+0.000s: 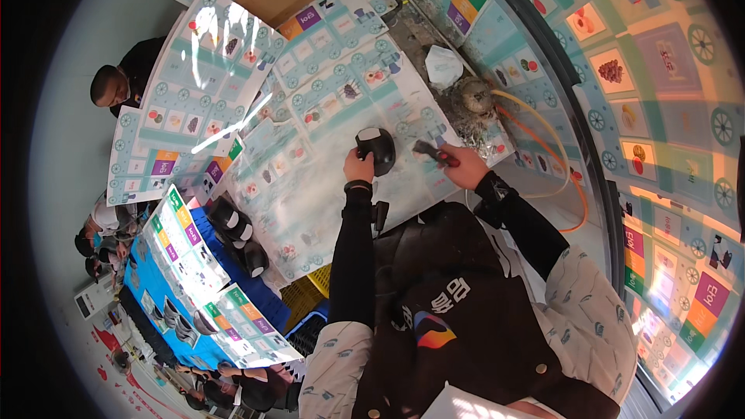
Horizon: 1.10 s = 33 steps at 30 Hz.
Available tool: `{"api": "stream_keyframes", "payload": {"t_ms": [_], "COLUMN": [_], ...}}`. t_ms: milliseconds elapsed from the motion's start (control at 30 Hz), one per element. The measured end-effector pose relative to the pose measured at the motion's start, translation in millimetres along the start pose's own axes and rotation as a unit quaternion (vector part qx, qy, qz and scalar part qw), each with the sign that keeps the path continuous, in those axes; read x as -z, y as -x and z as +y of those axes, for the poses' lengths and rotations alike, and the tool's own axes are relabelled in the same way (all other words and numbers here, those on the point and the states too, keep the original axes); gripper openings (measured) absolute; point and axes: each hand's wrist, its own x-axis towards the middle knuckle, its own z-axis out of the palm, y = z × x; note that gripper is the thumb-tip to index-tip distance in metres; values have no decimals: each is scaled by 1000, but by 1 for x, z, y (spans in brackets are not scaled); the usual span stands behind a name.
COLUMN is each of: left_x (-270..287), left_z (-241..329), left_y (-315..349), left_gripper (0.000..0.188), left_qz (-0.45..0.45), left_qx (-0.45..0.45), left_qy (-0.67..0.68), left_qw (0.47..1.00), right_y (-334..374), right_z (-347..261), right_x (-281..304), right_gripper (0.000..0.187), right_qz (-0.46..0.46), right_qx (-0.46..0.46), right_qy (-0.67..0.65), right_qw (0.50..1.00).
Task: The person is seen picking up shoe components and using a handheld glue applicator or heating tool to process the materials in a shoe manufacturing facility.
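Observation:
My left hand (pixel 358 166) is closed on the near-left side of a rounded black shoe (pixel 380 154), whose far end shows a pale oval patch. The shoe is over the middle of the covered worktable (pixel 310 186). To its right, my right hand (pixel 467 169) grips a small hand tool (pixel 431 151) with a dark, flat head and a red-and-black handle. The head points left toward the shoe, with a gap between them. Too little shows to tell the tool's exact kind. Several more black shoes (pixel 233 221) with white patches lie at the table's left edge.
At the far right edge are a crumpled white bag (pixel 444 67), a round dusty fitting (pixel 476 96) and an orange hose (pixel 547 151). Upright printed panels (pixel 186 93) stand left. A yellow crate (pixel 306 292) sits below the table's near edge. A person (pixel 128 81) is behind the panels.

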Motion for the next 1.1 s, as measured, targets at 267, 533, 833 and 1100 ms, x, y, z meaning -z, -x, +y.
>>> {"api": "stream_keyframes", "payload": {"t_ms": [267,533,833,1100], "left_x": [7,7,-1,-3], "left_z": [-2,-12,-19,-19], "left_y": [-1,-4,-8,-10], "left_gripper": [38,39,37,38], "left_qz": [-11,-24,-38,-53], "left_qx": [44,47,62,58], "left_qy": [97,103,125,146], "left_qw": [994,993,989,986], "right_y": [-54,-64,-64,-58], "right_z": [-49,-55,-53,-52], "right_x": [-26,-29,-22,-23], "right_gripper": [23,24,25,25], "right_qz": [-3,-77,-58,-46], "right_qx": [7,-18,3,-1], "right_qy": [40,83,64,61], "right_qw": [999,993,996,997]}}
